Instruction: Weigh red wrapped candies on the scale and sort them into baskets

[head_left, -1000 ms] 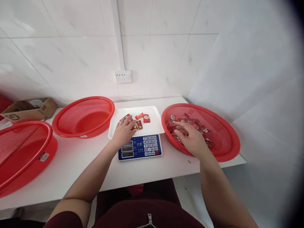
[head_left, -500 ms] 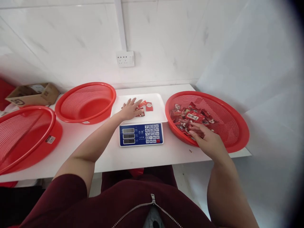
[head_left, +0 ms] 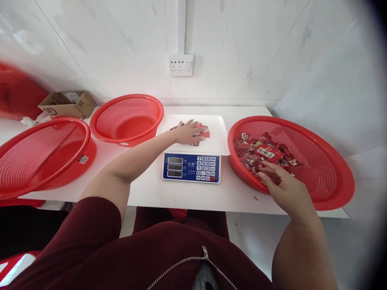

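Observation:
My left hand [head_left: 190, 133] lies over several small red packets [head_left: 206, 133] on the white tray [head_left: 218, 143] of a scale. Its fingers are spread, and the palm hides part of the packets. Below the tray, the blue panel [head_left: 191, 168] of the scale has a lit display and number keys. Over the near rim of the right red basket [head_left: 320, 169] reaches my right hand [head_left: 286, 185], thumb and fingers loosely bent and apart. Its fingertips are at a heap of shiny red packets [head_left: 267, 152]; I see none clearly gripped.
Two more red perforated baskets stand left of the scale, one behind [head_left: 127, 121] and one nearer [head_left: 83, 145]. A cardboard box [head_left: 68, 105] sits at the back left. One tiny scrap [head_left: 256, 198] lies near the table's front edge. A socket [head_left: 181, 65] is on the wall.
The view has swung, so the table's things appear further right. My left hand has slid right over the packets, its fingers now reaching the rightmost one. My right hand stays at the heap.

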Motion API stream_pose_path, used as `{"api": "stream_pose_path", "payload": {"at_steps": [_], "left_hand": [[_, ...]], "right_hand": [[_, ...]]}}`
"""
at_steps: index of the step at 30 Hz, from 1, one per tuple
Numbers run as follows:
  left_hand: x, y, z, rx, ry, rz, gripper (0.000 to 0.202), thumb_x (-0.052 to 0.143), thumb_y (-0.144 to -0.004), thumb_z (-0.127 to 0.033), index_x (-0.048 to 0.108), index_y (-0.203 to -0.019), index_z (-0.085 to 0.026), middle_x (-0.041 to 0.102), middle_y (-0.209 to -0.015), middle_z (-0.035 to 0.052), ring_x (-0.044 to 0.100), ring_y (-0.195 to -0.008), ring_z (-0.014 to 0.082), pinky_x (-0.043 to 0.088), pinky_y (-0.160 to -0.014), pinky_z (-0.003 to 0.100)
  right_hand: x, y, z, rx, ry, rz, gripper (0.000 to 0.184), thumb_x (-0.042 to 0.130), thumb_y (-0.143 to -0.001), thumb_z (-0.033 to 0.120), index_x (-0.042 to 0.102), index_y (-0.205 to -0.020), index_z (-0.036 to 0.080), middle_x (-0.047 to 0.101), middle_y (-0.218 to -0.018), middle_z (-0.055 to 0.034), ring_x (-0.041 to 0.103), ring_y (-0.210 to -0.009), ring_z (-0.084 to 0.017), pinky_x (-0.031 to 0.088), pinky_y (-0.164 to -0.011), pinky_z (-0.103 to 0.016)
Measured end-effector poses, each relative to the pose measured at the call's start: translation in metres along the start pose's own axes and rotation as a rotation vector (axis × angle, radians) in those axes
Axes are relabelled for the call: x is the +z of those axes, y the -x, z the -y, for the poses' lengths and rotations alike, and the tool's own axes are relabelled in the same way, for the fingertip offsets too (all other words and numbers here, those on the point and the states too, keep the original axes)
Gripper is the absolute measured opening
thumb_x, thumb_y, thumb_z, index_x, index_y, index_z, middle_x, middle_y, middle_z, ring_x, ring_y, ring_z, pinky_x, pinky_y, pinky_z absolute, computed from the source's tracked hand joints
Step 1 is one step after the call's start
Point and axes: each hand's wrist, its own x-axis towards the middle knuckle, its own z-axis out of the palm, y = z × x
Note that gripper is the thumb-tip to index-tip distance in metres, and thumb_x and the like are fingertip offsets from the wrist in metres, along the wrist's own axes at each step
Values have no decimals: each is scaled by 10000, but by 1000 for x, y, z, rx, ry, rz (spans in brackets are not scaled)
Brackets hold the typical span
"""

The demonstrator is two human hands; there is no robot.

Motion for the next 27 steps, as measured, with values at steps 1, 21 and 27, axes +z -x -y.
{"api": "stream_pose_path", "payload": {"at_steps": [1, 21, 27], "left_hand": [[1, 2, 1, -18, 19, -17, 593, 288, -873, -609, 321, -1389, -319, 225, -1510, 74, 86, -1388, 328, 59, -1054, 627], [82, 193, 4, -298, 407, -766, 157, 527, -860, -286, 605, -777, -177, 669, -742, 8, 589, -644, 117, 483, -625, 228], [90, 183, -17, -124, 391, -747, 133, 495, -885, -246, 606, -830, -196, 660, -754, 13, 598, -675, 122, 489, -649, 229]], "right_hand": [[0, 0, 0, -3, 0, 0, 443, 496, -815, 441, 540, -1218, 262, 666, -1102, -45, 628, -989, -267, 512, -799, -393], [-14, -23, 1, 79, 186, 320, 484, 479, -823, 474, 535, -1253, 259, 566, -1277, -17, 531, -1142, -281, 436, -938, -376], [-11, -40, 1, -8, 291, 345, 427, 600, -724, 354, 640, -1139, 265, 677, -1093, -50, 641, -915, -306, 507, -692, -365]]}}
